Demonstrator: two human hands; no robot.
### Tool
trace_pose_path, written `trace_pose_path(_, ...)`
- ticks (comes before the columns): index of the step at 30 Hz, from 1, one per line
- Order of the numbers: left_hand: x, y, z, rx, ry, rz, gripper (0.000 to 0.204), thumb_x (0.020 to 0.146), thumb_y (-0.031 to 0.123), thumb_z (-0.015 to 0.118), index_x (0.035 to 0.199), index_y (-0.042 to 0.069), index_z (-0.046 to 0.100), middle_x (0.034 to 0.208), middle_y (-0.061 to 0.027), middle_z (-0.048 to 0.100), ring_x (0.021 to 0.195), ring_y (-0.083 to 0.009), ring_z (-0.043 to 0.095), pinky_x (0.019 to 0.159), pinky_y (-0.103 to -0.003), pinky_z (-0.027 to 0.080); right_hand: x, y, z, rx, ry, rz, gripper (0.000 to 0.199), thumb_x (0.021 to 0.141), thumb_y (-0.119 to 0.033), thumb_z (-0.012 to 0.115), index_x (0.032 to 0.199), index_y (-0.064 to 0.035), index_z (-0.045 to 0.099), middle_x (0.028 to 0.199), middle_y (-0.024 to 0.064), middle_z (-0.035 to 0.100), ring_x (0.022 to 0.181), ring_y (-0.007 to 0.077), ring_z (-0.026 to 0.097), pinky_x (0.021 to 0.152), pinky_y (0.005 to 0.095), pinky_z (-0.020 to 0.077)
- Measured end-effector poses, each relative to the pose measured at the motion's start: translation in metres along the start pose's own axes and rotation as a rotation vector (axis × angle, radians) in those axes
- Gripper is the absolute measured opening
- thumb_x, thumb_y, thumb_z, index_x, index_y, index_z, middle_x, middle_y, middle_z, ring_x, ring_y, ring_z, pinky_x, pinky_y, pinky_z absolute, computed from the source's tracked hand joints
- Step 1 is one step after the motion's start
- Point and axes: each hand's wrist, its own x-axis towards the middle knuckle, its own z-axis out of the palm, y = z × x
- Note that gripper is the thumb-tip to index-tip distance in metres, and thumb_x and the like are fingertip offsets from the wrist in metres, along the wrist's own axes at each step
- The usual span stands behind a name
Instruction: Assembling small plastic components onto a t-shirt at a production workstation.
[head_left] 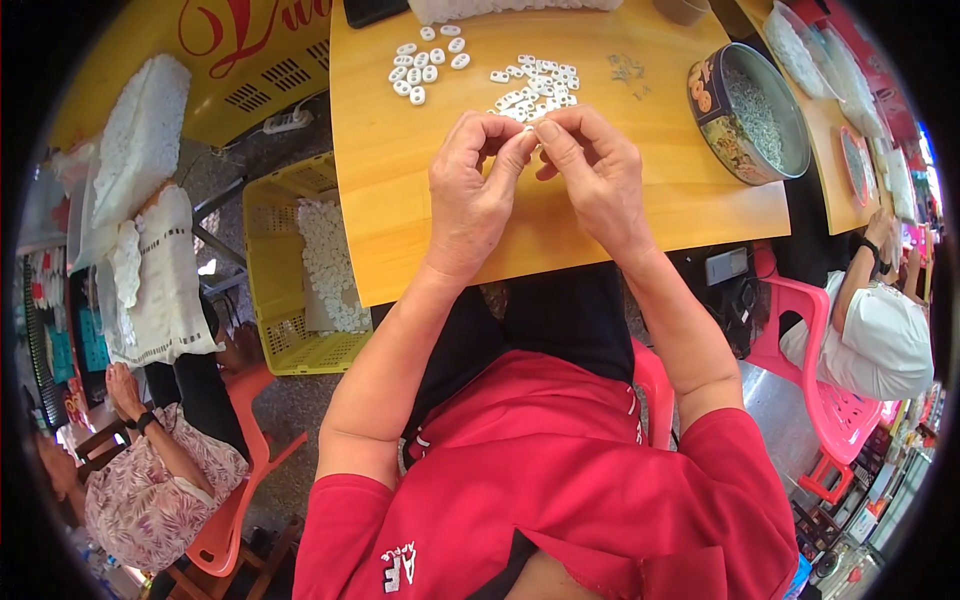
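left hand (pixel 470 190): pinching a small pale piece (pixel 531 127), curled fingers partly hiding behind the thumb
right hand (pixel 597 180): gripping the same piece from 3 o'clock, thumb covering most of it, shape hard to make out
white two-hole pieces (pixel 545 85): lying at 12 o'clock just beyond the fingertips, hands masking the near edge
white ovals (pixel 430 73): sitting loose at 10 o'clock
round tin (pixel 708 117): standing at 3 o'clock, holding metal bits (pixel 752 115), too small to tell
white heap (pixel 510 8): running out of frame at 12 o'clock

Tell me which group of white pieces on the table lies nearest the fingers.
The denser group on the right, directly beyond the fingers; the looser group of spread-out oval pieces lies farther away, to the left.
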Motion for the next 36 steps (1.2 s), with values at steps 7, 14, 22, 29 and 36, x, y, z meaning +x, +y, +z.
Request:
trace_pose_path(7,-0.002,-0.001,0.003,-0.026,-0.042,-0.035,0.013,0.095,0.008,0.069,0.097,-0.001,0.061,0.087,-0.0079,0.064,0.078,-0.0142,0.063,0.072,-0.028,0.052,-0.002,-0.007,0.002,0.074,0.061,0.122,0.017,0.101,-0.015,0.063,0.105,0.0014,0.065,0.088,0.0030,0.066,0.072,0.0087,0.059,0.064,0.0238,0.0519)
trace_pose_path(14,-0.002,-0.005,0.003,0.086,-0.049,0.130,0.010,0.098,0.006,0.064,0.098,-0.001,0.058,0.085,-0.0087,0.062,0.076,-0.0152,0.062,0.069,-0.030,0.051,-0.002,-0.007,-0.001,0.078,0.011,0.069,0.018,0.102,-0.014,0.062,0.108,0.0012,0.067,0.089,0.0020,0.066,0.072,0.0075,0.058,0.064,0.0229,0.0508)
trace_pose_path(22,-0.005,0.003,0.000,-0.069,-0.098,0.075,0.007,0.104,0.008,0.053,0.099,0.002,0.054,0.078,-0.0058,0.056,0.070,-0.0123,0.055,0.065,-0.028,0.046,0.016,-0.015,-0.033,-0.266,-0.221,-0.089,0.022,0.105,-0.018,0.055,0.102,0.0016,0.064,0.084,0.0032,0.064,0.069,0.0085,0.056,0.062,0.0238,0.0477)
trace_pose_path(29,-0.006,0.005,-0.003,-0.037,-0.167,0.060,0.009,0.104,0.009,0.053,0.099,0.002,0.053,0.079,-0.0056,0.056,0.070,-0.0125,0.054,0.066,-0.028,0.046,0.028,-0.019,-0.042,-0.361,-0.432,-0.183,0.027,0.105,-0.023,0.055,0.094,0.0006,0.059,0.078,0.0044,0.058,0.068,0.0127,0.055,0.063,0.0271,0.0473)
trace_pose_path(36,-0.006,0.005,-0.003,-0.105,-0.205,0.066,0.010,0.104,0.009,0.053,0.097,0.002,0.053,0.081,-0.0050,0.055,0.070,-0.0131,0.054,0.066,-0.028,0.046,0.027,-0.023,-0.043,-0.348,-0.502,-0.236,0.022,0.105,-0.018,0.053,0.092,0.0004,0.057,0.076,0.0072,0.054,0.068,0.0181,0.054,0.063,0.0316,0.0454)
